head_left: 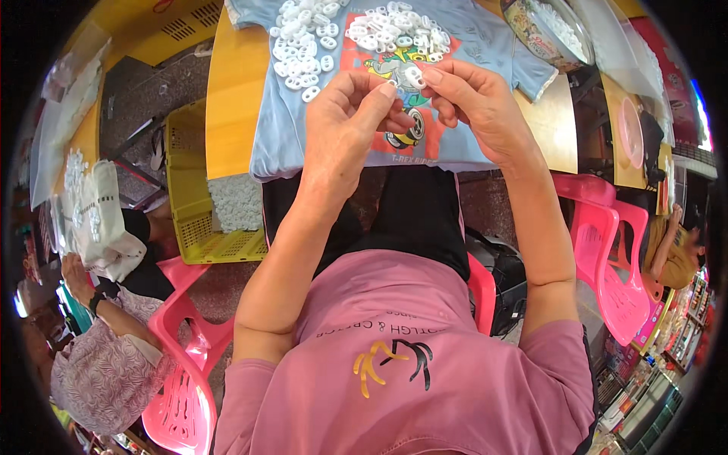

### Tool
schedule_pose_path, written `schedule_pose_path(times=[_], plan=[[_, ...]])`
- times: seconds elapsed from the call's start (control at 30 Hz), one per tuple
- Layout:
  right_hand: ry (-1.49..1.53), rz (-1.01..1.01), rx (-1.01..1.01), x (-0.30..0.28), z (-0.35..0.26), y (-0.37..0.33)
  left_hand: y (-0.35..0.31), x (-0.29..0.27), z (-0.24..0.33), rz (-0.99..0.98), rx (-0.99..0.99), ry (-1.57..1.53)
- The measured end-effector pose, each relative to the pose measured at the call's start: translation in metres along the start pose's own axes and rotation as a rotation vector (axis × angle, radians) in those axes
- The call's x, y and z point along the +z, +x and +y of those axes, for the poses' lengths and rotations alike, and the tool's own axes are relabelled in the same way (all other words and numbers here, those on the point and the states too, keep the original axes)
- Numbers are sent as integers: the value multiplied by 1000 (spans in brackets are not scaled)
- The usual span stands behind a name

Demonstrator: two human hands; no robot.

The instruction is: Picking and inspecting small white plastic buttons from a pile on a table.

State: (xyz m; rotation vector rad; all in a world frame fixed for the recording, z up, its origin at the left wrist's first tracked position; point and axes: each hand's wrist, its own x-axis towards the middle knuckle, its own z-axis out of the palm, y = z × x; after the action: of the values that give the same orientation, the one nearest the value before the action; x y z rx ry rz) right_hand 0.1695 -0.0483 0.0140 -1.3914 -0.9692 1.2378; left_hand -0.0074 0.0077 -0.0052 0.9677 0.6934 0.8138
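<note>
Over a blue printed T-shirt (292, 140) spread on the table, both of my hands are raised close together. Between thumb and fingers, my right hand (481, 106) pinches a small white oval plastic piece with two holes (415, 77). My left hand (337, 129) is closed in a pinch just left of that piece; what its fingertips hold is too small to make out. Beyond my hands lie two heaps of similar white pieces, a left heap (299, 45) trailing toward me and a right heap (387, 30).
A round tub (561, 34) of white pieces stands at the far right of the wooden table (231, 98). Left below it are a yellow crate (186, 174) and a mass of white pieces (236, 203). Pink chairs (178, 394) flank me; other people sit left and right.
</note>
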Motion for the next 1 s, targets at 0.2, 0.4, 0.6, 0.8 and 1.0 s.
schedule_pose_path(times=[0.2,0.4,0.6,0.8,1.0], plan=[[-83,13,-35,-2,-1,-2,-2,3,-1,-10,11,50],[-144,26,-55,-3,-6,-3,-2,3,-1,-9,0,71],[-160,15,-60,-2,-6,-3,-1,5,-3,-7,20,94],[-182,37,-54,-1,-7,-3,-1,4,-2,-13,20,99],[-199,32,-53,-2,-5,-2,0,2,-4,-16,29,124]])
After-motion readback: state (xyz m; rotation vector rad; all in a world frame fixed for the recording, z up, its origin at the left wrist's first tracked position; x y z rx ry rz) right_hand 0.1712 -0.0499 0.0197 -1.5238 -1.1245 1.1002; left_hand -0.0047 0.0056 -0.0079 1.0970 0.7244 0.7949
